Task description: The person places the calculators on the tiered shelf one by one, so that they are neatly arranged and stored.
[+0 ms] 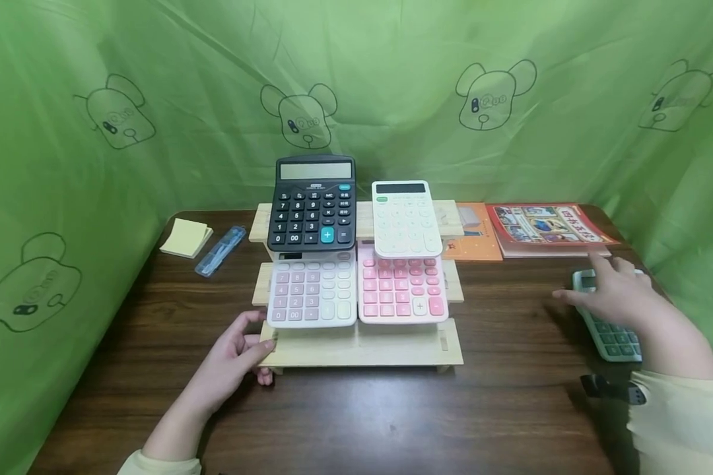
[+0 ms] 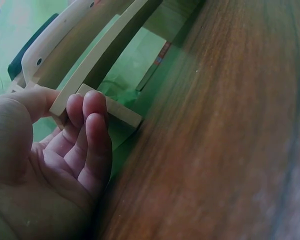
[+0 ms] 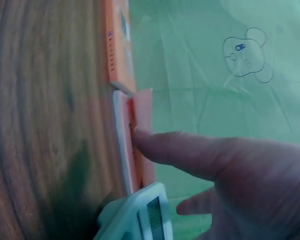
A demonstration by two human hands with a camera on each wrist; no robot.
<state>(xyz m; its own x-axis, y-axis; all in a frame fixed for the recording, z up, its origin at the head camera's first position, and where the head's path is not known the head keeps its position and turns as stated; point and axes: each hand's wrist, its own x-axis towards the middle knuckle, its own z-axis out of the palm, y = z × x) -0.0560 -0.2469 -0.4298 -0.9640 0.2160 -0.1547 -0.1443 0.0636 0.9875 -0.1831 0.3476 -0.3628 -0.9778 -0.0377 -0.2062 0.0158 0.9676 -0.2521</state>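
- Rack: wooden rack (image 1: 362,348) with three stepped slats, standing on a brown wood-grain table (image 1: 392,422); four calculators on it, in two rows of two.
- Rack, upper row: black calculator (image 1: 313,198) at left, white calculator (image 1: 407,221) at right; a gap between them.
- Rack, lower row: white calculator with mauve keys (image 1: 311,290) at left, pink calculator (image 1: 402,290) at right, side by side over the middle slat, below the upper pair.
- Left hand (image 1: 237,353): pinches the left end of the rack's front slat, thumb on top, other fingers curled at and below the edge (left wrist view).
- Right hand (image 1: 620,293): over the green calculator (image 1: 613,340), thumb extended and apart from the fingers; no closed grip visible. Contact with the calculator: cannot tell.
- Green calculator: outside the rack, on the table at far right, partly hidden by the hand.
- Blue translucent case (image 1: 220,251): left of the rack, beside a yellow note pad (image 1: 185,237); contents too small to identify.
- Orange book (image 1: 472,231) and red-covered book (image 1: 549,224): right of the rack, near the green curtain (image 1: 392,53).
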